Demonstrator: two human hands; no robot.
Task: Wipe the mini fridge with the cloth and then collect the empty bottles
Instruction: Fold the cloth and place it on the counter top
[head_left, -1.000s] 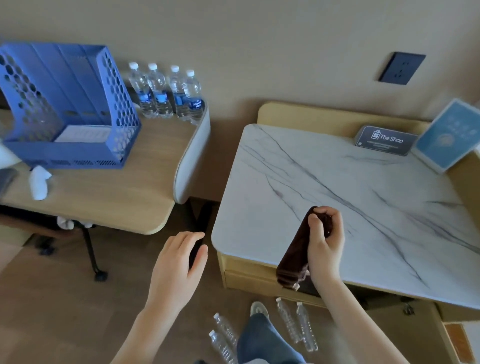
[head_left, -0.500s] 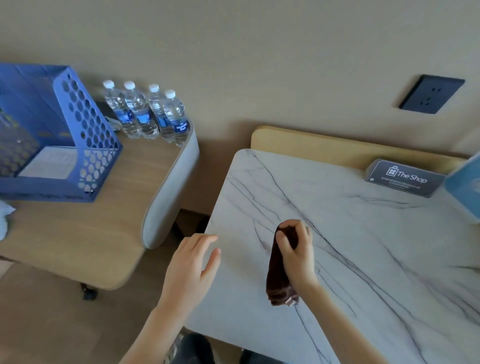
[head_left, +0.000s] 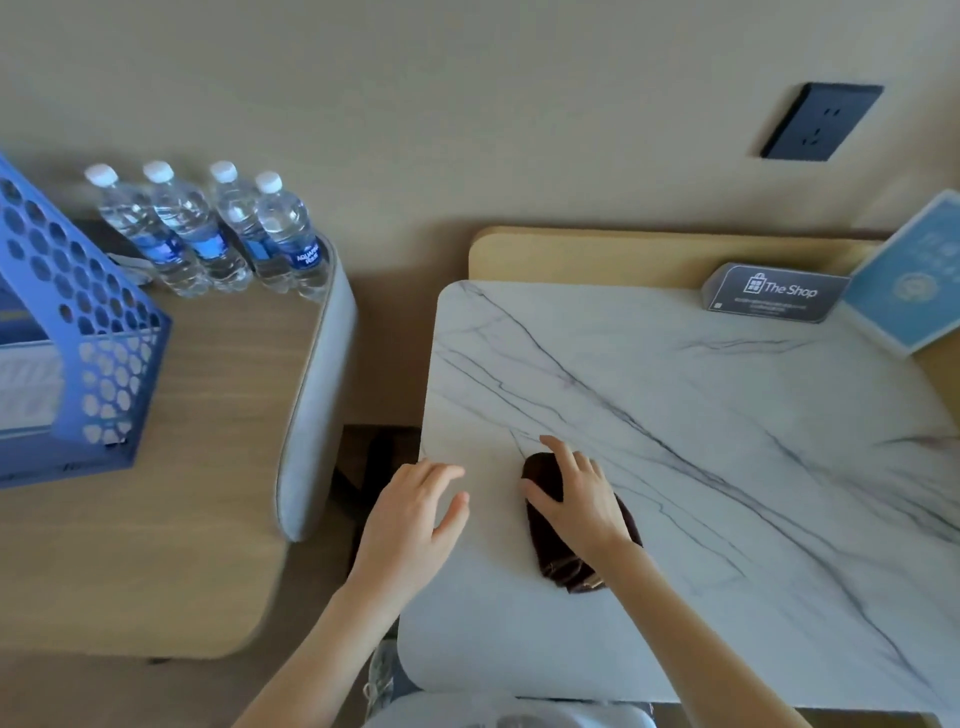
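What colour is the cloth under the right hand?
Dark brown cloth, seen in the head view.

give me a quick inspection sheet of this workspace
surface: white marble top, bare across the middle; wooden desk beside it across a gap
job's things: dark cloth flat on the marble near the front left; no empty bottles in view
clutter: shop card and blue sign at the marble's back right; four capped water bottles and a blue file rack on the desk
grippers: right hand flat on the cloth, fingers spread; left hand open over the marble's left edge, holding nothing
cables: nothing seen
surroundings: beige wall, dark socket
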